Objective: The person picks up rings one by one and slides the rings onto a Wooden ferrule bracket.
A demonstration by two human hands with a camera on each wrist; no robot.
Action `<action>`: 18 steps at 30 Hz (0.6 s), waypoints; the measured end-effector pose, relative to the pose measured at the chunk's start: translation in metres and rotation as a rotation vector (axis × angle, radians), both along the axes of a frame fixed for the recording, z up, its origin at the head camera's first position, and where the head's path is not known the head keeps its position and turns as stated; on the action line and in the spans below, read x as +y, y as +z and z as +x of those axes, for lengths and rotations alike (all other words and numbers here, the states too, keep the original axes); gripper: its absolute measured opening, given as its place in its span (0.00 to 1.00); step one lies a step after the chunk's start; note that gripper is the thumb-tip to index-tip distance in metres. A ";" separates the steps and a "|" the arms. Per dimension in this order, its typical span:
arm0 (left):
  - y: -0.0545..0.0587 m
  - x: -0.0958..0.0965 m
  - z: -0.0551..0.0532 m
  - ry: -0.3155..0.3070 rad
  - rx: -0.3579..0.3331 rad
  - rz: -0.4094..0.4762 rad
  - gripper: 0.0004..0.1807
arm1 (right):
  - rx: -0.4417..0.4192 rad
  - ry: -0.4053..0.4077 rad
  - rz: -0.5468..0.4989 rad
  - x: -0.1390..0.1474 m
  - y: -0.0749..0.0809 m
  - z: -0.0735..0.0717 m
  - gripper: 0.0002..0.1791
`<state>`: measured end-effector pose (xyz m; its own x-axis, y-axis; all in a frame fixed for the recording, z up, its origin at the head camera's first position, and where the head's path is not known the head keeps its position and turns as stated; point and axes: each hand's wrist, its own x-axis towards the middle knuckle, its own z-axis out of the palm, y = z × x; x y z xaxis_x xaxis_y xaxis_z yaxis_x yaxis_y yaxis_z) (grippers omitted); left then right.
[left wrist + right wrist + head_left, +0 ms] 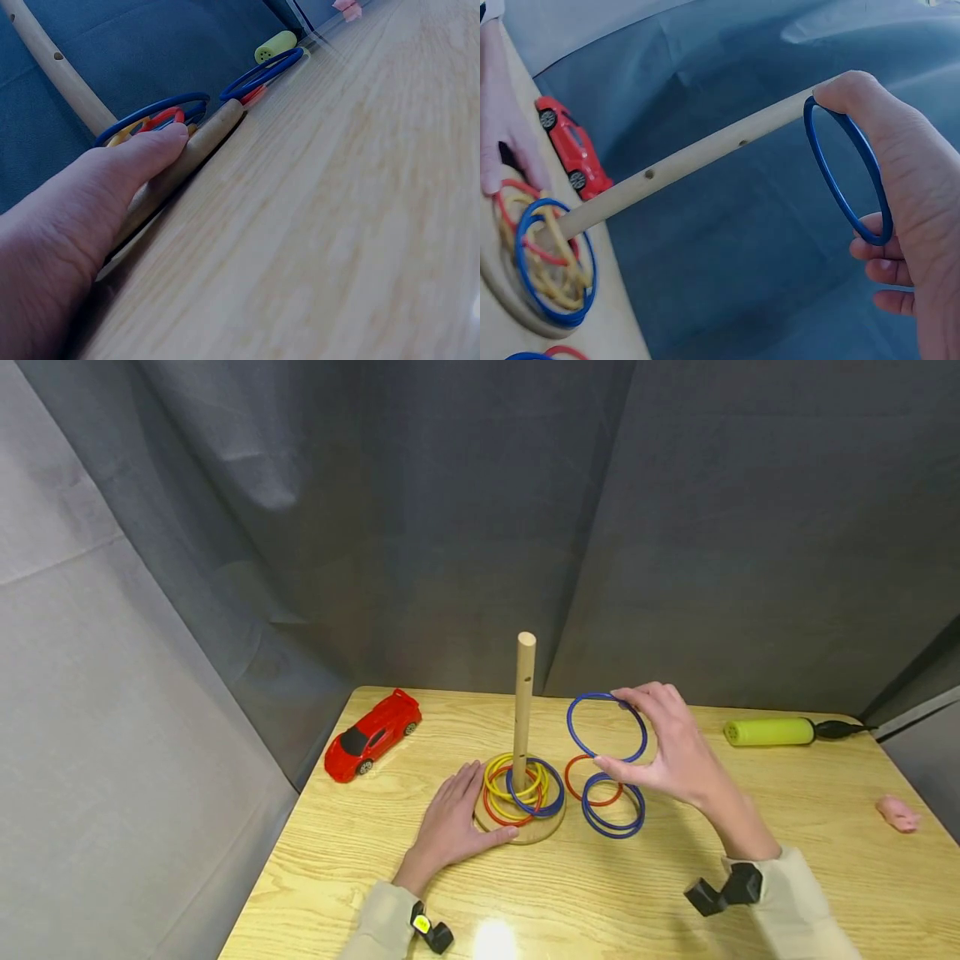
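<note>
A wooden peg (523,710) stands upright on a round wooden base (536,833). Yellow rings (498,767), red rings (504,818) and blue rings (557,806) lie around its foot. At the base's left edge rests my left hand (453,822), its fingers fairly straight and the thumb (161,150) along the front rim. To the right of the peg, my right hand (667,752) holds up a blue ring (572,727), thumb and fingers gripping opposite sides. Below it on the table lie more blue rings (637,827) and a red ring (567,772).
A red toy car (371,735) sits at the table's back left. Toward the back right lies a yellow-green hand pump (768,732) with a black end. A small pink figure (897,814) is near the right edge. Grey curtains (450,527) hang behind the wooden table (330,877).
</note>
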<state>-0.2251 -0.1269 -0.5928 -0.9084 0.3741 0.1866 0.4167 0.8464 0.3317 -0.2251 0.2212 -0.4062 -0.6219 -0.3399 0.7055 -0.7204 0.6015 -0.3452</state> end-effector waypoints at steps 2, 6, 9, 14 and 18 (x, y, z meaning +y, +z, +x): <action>0.000 0.000 0.000 0.001 0.002 0.002 0.69 | 0.028 0.019 -0.016 -0.003 0.009 -0.002 0.45; 0.000 0.000 0.000 -0.001 0.011 0.005 0.69 | 0.069 0.050 -0.050 -0.007 0.027 -0.005 0.45; 0.001 0.000 0.000 -0.004 0.017 0.006 0.69 | 0.093 0.060 -0.075 -0.011 0.039 -0.007 0.48; 0.001 0.000 0.000 -0.005 0.013 0.006 0.69 | 0.158 0.068 -0.117 -0.021 0.060 -0.011 0.52; 0.002 0.000 0.001 -0.006 0.009 0.010 0.69 | 0.191 0.069 -0.113 -0.030 0.075 -0.013 0.53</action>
